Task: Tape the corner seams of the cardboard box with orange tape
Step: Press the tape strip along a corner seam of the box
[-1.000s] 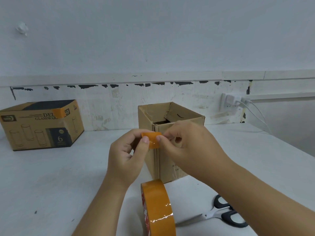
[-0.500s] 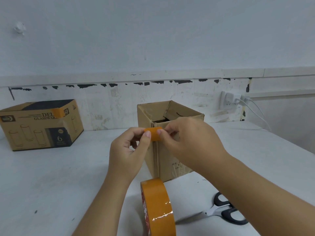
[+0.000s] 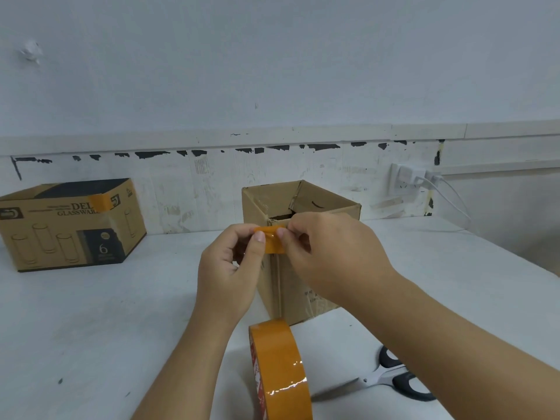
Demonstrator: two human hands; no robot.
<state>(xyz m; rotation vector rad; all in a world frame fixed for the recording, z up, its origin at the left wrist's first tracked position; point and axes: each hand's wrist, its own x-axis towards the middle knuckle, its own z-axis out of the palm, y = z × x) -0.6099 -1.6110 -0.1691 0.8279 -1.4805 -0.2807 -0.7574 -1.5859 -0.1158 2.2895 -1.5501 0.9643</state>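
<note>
An open brown cardboard box [image 3: 327,204] stands upright on the white table, one corner seam facing me. A short piece of orange tape [image 3: 273,242] is held at the top of that near corner. My left hand [image 3: 230,268] pinches its left end and my right hand [image 3: 333,253] pinches its right end. Whether the tape touches the cardboard I cannot tell. The roll of orange tape [image 3: 280,374] stands on edge on the table in front of the box.
Scissors with black handles [image 3: 394,378] lie at the lower right. A printed glassware box [image 3: 66,225] with orange tape on its edge sits at the left by the wall. A wall socket with a white cable [image 3: 415,180] is at the right.
Both hands have lifted the tape piece from below the box rim up to the top of the near corner.
</note>
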